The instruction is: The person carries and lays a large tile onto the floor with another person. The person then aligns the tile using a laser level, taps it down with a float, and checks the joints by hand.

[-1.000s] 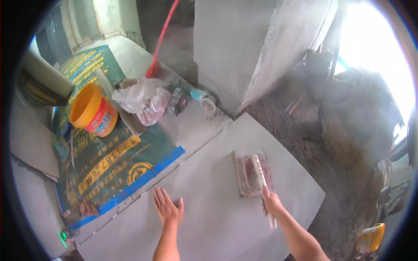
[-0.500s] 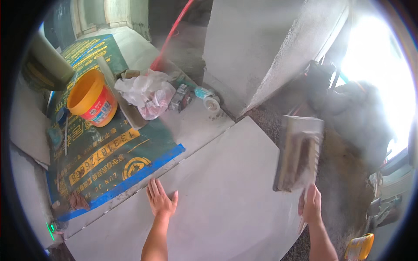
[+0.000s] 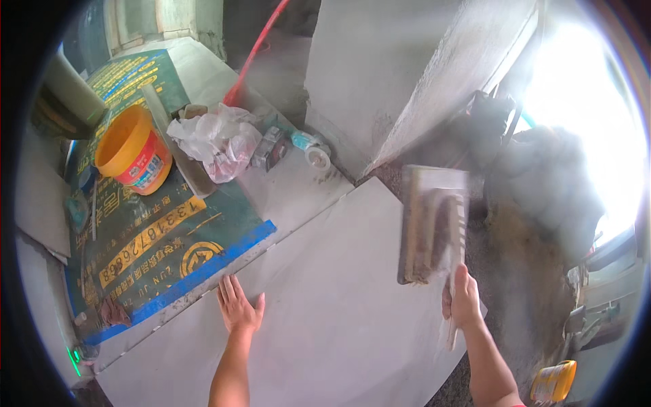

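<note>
A large pale grey tile (image 3: 312,298) spans the lower middle, beside a seam with small white spacers. My left hand (image 3: 239,305) lies open on it near that seam, fingers stretched out. My right hand (image 3: 461,295) is closed around the long pale handle of a rectangular flat float-like tool (image 3: 424,230), which is blurred over the tile's right edge; whether it touches the tile is unclear. Left of the seam is a green printed protective sheet (image 3: 163,251) edged with blue.
An orange bucket (image 3: 125,146), crumpled plastic bag (image 3: 217,146), grey bar and grinder-like tool (image 3: 308,149) sit upper left. A red hose (image 3: 251,61) runs behind. A rough pillar (image 3: 359,74) stands ahead, dark rough floor right, yellow container (image 3: 553,380) lower right, green laser line far left.
The tool in my right hand moved up and rightward off the tile's middle, then slightly back left. My left hand stays flat near the seam. The view has shifted slightly.
</note>
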Motion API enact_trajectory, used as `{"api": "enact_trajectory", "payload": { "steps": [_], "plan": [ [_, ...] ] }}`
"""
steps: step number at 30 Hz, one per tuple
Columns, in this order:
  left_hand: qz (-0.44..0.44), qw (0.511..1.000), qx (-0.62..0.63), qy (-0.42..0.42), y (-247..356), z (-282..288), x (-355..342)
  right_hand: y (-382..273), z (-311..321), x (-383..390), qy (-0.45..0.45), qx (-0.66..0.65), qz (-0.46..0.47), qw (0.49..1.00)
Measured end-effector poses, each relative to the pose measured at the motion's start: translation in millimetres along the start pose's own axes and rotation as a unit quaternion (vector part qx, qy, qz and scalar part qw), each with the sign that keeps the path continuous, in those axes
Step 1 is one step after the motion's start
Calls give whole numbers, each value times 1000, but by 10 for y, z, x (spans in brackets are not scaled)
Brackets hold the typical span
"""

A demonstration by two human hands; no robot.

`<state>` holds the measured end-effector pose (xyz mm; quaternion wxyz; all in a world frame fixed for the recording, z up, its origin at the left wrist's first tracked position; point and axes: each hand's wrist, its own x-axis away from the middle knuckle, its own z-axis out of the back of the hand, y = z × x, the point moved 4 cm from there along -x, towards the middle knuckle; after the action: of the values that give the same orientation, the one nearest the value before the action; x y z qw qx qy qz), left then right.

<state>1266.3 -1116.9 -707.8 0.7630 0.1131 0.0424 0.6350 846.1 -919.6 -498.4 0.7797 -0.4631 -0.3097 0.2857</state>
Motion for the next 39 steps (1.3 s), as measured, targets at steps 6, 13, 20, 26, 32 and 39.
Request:
{"api": "enact_trajectory", "payload": {
  "steps": [6,13,20,26,32,39],
  "plan": [
    [2,1000,-11,-11,0,-24,16,1086,-1114,-187,-93,218,-208,949],
    [-13,999,7,30,64,-53,415,1066,-1346,-287,-111,249,-210,939],
    [91,994,-36,53,329,-430,2380,1514,-725,1157,-92,225,-274,931],
    [147,983,-86,70,366,-569,2686,1231,-27,1393,-123,124,-306,936],
    [174,984,-29,15,663,-192,2616,1091,1047,2092,96,37,-128,986],
    [189,982,-14,-6,605,-222,2595,1842,846,1340,35,138,-370,918]
  ]
}}
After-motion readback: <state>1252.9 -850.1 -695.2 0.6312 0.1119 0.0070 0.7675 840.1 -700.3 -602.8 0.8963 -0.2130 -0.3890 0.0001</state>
